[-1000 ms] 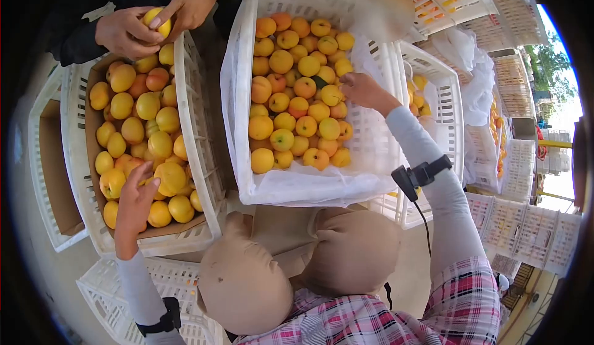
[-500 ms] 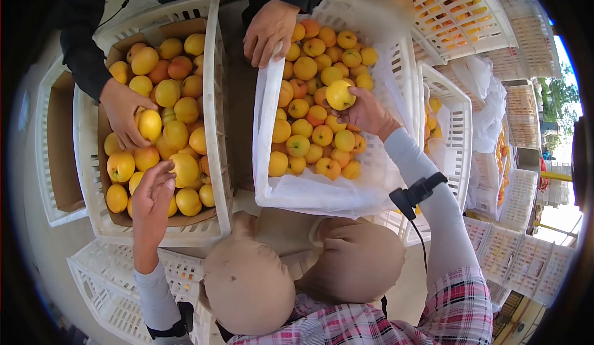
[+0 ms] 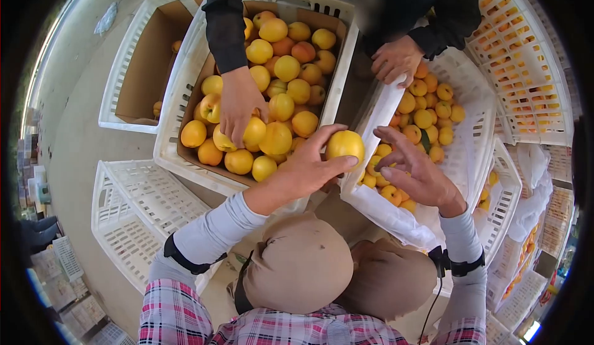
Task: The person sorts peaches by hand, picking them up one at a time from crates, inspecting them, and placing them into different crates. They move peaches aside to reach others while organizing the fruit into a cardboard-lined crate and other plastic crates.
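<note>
My left hand [image 3: 308, 169] is closed round a yellow peach [image 3: 345, 150], thumb below and fingers behind, held between the two crates. Just right of it, my right hand [image 3: 424, 169] has its fingers spread and holds nothing. It hovers over the near part of the right crate [image 3: 362, 181], which is lined with white sheeting and holds smaller yellow-orange fruit. The left crate [image 3: 232, 187], lined with brown cardboard, is full of larger yellow peaches [image 3: 286, 68]. A co-worker's hand [image 3: 241, 107] grips a peach in that crate.
The co-worker's other hand [image 3: 399, 57] rests on the right crate's rim. A cardboard-lined crate [image 3: 127, 123] stands at far left, and a white crate [image 3: 145, 215] lies near my left elbow. More fruit-filled crates [image 3: 526, 67] stand at right. My knees [image 3: 300, 261] are close below.
The view has turned, shifting the crates. My right hand, which held a yellow fruit over the right crate, is now empty. My left hand has left the left crate and holds a yellow peach.
</note>
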`<state>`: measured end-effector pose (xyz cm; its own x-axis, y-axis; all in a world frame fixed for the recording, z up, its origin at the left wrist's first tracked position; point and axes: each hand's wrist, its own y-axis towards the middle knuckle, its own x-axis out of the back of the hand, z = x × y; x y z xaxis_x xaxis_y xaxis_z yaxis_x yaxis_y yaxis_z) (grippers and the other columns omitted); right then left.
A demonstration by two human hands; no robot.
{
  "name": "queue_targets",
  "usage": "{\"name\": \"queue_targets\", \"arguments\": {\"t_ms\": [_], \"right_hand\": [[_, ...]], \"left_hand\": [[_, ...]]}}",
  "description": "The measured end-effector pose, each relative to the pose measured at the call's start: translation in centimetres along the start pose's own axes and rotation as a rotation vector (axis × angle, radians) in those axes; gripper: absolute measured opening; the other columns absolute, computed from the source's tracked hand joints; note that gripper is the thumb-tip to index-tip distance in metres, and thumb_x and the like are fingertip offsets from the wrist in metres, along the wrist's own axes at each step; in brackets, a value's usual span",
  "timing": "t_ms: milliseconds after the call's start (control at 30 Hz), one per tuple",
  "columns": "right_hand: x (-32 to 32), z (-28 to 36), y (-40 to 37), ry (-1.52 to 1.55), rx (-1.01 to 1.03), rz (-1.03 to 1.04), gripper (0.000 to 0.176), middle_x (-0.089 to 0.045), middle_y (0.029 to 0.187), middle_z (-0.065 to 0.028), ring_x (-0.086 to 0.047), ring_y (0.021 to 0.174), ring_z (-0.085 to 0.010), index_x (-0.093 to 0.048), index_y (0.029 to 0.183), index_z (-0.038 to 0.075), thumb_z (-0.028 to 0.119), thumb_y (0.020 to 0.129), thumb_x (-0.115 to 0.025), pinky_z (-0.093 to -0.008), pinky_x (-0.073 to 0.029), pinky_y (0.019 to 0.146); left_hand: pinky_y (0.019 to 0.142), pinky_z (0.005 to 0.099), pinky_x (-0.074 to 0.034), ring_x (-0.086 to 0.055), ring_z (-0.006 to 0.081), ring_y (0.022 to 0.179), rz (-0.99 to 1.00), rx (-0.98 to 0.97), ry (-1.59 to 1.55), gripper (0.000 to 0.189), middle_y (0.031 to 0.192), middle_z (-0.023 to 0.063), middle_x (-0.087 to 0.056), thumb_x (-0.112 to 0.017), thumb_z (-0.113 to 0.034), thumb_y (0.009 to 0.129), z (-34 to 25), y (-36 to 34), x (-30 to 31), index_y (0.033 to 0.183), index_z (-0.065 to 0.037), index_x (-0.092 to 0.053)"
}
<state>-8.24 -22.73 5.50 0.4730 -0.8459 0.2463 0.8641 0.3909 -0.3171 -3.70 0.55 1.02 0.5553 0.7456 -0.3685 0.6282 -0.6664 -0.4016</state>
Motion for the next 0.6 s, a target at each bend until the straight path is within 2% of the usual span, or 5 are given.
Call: {"name": "queue_targets", "arguments": {"t_ms": [67,200,267,367,600], "right_hand": [[1.0,-1.9,-1.2,0.092,-0.074,-0.041,0.054,-0.047,0.131,-0.0156,-0.059,0.098,-0.0173,-0.031,0.138,0.000,0.018,0.092,-0.052,-0.0282,-0.050,0.080],[1.1,-5.8,-3.3,0.163,-0.191,-0.202,0.044,-0.055,0.122,-0.0141,-0.062,0.091,-0.0157,-0.041,0.131,-0.003,0.018,0.093,-0.052,-0.0275,-0.049,0.080],[0.5,-6.0,-4.0,0.165,-0.231,-0.202,0.043,-0.056,0.121,-0.0133,-0.061,0.094,-0.0153,-0.041,0.129,-0.004,0.016,0.093,-0.052,-0.0272,-0.048,0.081],[-0.3,-6.5,-4.8,0.084,-0.274,-0.158,0.042,-0.058,0.116,-0.0124,-0.059,0.095,-0.0148,-0.042,0.127,-0.006,0.015,0.092,-0.052,-0.0279,-0.047,0.084],[0.0,-7.2,-6.2,0.101,-0.371,-0.175,0.039,-0.058,0.114,-0.0130,-0.059,0.094,-0.0147,-0.043,0.126,-0.006,0.012,0.092,-0.052,-0.0279,-0.047,0.086]], "left_hand": [[0.065,0.0225,-0.050,-0.058,0.0090,0.078,-0.256,-0.036,0.326,0.063,0.103,0.0069,-0.057,-0.069,-0.027,0.084,0.4,0.2,2.5,0.133,-0.004,-0.038],[0.061,0.0200,-0.048,-0.055,0.0059,0.074,-0.410,-0.024,0.188,0.062,0.097,0.0046,-0.058,-0.072,-0.027,0.080,0.5,2.9,6.4,0.130,-0.004,-0.042],[0.090,0.0341,-0.046,-0.056,0.0290,0.105,-0.529,-0.158,0.370,0.069,0.115,0.0221,-0.056,-0.070,-0.028,0.076,1.8,5.7,7.5,0.131,0.002,-0.039],[0.093,0.0382,-0.043,-0.052,0.0380,0.114,-0.574,-0.240,0.930,0.061,0.120,0.0274,-0.053,-0.062,-0.018,0.079,2.8,8.4,8.3,0.132,0.001,-0.039],[0.096,0.0372,-0.041,-0.049,0.0356,0.118,-0.380,0.080,0.924,0.052,0.129,0.0243,-0.049,-0.045,-0.002,0.079,1.2,8.9,10.8,0.131,0.001,-0.044]]}}
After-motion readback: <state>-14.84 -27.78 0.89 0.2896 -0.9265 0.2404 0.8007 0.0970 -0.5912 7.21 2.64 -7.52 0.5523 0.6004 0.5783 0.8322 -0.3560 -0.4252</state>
